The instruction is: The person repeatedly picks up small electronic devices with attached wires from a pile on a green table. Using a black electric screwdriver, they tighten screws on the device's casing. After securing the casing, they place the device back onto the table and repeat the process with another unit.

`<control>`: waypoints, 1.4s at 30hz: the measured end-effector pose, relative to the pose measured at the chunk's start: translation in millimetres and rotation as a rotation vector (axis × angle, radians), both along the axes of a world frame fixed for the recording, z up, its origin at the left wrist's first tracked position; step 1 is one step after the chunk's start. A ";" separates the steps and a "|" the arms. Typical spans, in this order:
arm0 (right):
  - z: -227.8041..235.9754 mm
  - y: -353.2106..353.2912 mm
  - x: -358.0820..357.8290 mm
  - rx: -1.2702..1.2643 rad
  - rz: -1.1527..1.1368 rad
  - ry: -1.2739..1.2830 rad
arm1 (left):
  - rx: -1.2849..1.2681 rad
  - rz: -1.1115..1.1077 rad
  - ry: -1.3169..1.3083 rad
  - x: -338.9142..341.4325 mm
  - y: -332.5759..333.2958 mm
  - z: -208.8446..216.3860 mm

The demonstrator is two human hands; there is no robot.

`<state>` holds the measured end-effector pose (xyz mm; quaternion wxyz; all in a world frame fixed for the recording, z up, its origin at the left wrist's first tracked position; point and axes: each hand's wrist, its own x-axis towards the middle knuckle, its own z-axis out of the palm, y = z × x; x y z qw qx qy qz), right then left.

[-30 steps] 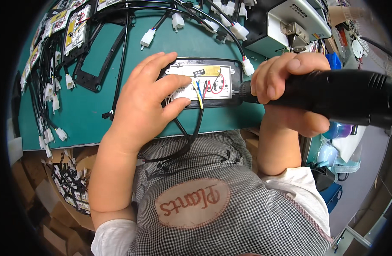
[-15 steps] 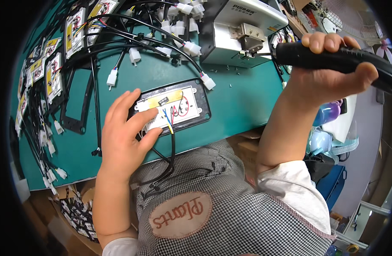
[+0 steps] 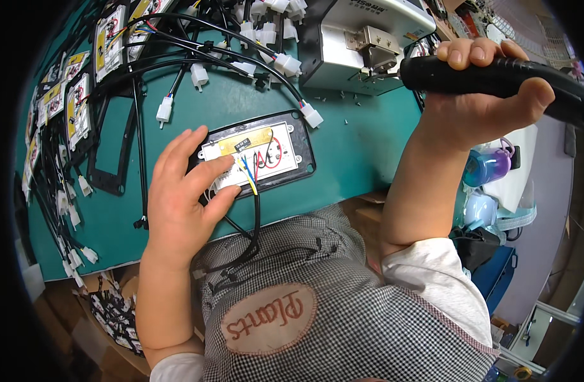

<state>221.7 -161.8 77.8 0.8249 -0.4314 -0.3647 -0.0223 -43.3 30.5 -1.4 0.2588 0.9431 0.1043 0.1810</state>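
My left hand (image 3: 184,191) grips the left end of a white circuit board (image 3: 282,167) set in a black plastic frame (image 3: 310,153). Its index finger presses on the board and the thumb lies at the near edge. Yellow tape covers part of the board, and coloured wires run from it into a black cable (image 3: 257,219) that hangs onto my apron. In my raised right hand (image 3: 476,95) is a black electric screwdriver (image 3: 457,75), fingers wrapped round it. Its front end is at the outlet of a white and grey screw feeder (image 3: 330,54); the bit's tip is hard to make out.
Black cables with white connectors (image 3: 285,64) crowd the back of the green table (image 3: 343,153). More wired boards (image 3: 79,111) and a bare black frame (image 3: 93,172) lie at the left. Loose screws (image 3: 345,121) are scattered before the feeder. A purple-blue bottle (image 3: 489,167) stands at the right.
The screwdriver in my right hand has moved left, closer to the feeder's outlet, and less of its shaft shows. My left hand stays on the board. The view has shifted slightly.
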 end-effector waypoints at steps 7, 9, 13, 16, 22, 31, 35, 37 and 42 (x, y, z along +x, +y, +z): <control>-7.1 3.2 11.0 0.034 0.002 -0.024 | -0.019 0.011 0.003 -0.6 -1.1 -0.8; -7.7 3.5 10.4 0.027 0.070 -0.009 | -0.015 0.011 0.004 -0.5 -0.9 -0.4; -2.8 1.4 8.1 -0.079 0.302 -0.023 | -0.015 -0.015 0.003 -1.0 1.7 -0.6; -11.7 12.9 -25.0 -0.080 0.505 -0.018 | -0.019 -0.016 0.027 -3.3 2.7 1.1; -29.6 45.1 -97.4 0.033 0.774 -0.108 | -0.100 -0.028 0.059 -7.6 13.0 1.8; -55.4 86.4 -137.9 0.036 0.664 -0.086 | -0.173 -0.039 -0.079 -11.1 15.4 -10.0; -61.5 98.1 -137.5 0.013 0.646 -0.110 | -0.174 -0.045 -0.100 -11.2 17.0 -11.7; -62.8 101.3 -138.3 0.003 0.658 -0.125 | -0.182 -0.040 -0.103 -11.0 17.1 -12.9; -55.0 103.2 -138.0 -0.100 0.719 -0.220 | -0.211 -0.026 -0.088 -13.2 15.8 -15.4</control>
